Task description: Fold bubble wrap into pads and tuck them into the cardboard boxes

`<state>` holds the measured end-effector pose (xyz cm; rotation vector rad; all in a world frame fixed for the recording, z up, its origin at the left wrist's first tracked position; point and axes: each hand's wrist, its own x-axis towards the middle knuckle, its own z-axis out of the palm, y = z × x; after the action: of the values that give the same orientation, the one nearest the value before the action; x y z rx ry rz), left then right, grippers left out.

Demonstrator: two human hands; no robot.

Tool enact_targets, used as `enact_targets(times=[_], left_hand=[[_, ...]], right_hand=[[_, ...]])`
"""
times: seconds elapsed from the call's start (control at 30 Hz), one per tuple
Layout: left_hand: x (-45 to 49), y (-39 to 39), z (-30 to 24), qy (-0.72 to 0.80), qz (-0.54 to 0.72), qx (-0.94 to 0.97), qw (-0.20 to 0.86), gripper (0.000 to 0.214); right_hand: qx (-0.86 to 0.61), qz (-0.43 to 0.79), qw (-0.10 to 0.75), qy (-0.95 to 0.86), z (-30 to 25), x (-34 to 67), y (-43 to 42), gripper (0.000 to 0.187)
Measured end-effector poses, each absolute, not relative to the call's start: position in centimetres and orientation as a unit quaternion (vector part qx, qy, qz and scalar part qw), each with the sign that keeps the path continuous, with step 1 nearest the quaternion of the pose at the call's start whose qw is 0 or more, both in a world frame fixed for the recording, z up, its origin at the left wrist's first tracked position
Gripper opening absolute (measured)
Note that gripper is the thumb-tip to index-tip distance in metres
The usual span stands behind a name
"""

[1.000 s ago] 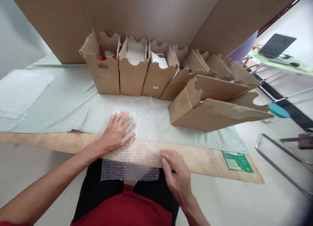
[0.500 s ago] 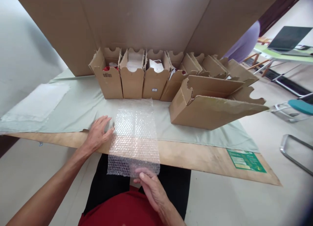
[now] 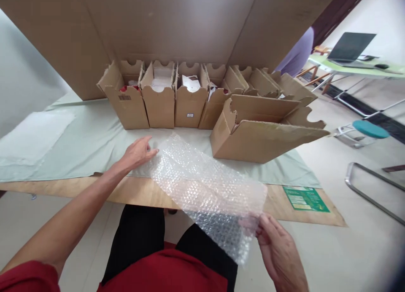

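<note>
A clear sheet of bubble wrap [image 3: 205, 182] lies slanted over the table's front edge, its near right part hanging above my lap. My right hand [image 3: 278, 245] pinches its right end between thumb and fingers; some fingers show through the plastic. At the sheet's far left side is my left hand [image 3: 139, 151], fingers apart, thumb tip close to the plastic edge. Whether that thumb touches the sheet I cannot tell. Behind the wrap stands a tilted cardboard file box [image 3: 249, 142].
Several cardboard file boxes [image 3: 161, 111] stand in a row against a large cardboard panel [image 3: 171, 22]. White sheets [image 3: 34, 136] lie at the left on the pale green cloth [image 3: 95, 148]. A green label [image 3: 305, 199] is on the wooden edge. A laptop [image 3: 351, 52] and teal stool [image 3: 370, 129] are beyond.
My right hand has moved right with the bubble wrap's near end, swinging the sheet from straight to slanted. My left hand has shifted slightly right and away from me. The view has turned a little.
</note>
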<state>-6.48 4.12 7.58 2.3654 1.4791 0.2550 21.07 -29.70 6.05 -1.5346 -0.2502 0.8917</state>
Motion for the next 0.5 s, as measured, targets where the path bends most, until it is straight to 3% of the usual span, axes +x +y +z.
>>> enact_targets(times=[0.17, 0.23, 0.4, 0.5], left_hand=[[-4.6, 2.9, 7.9, 0.533, 0.048, 0.825, 0.184, 0.022], [-5.0, 2.2, 8.4, 0.528, 0.052, 0.828, 0.183, 0.018], [-9.9, -0.7, 10.3, 0.563, 0.162, 0.775, 0.237, 0.030], [-13.9, -2.7, 10.8, 0.615, 0.213, 0.699, 0.297, 0.061]], right_hand=[[-0.691, 0.393, 0.589, -0.143, 4.8, 20.4, -30.0, 0.054], [-0.692, 0.368, 0.597, -0.169, 4.5, 19.8, -30.0, 0.049], [-0.699, 0.337, 0.583, -0.241, 5.5, 19.3, -27.6, 0.044], [-0.684, 0.345, 0.570, -0.297, 6.2, 19.0, -24.9, 0.051]])
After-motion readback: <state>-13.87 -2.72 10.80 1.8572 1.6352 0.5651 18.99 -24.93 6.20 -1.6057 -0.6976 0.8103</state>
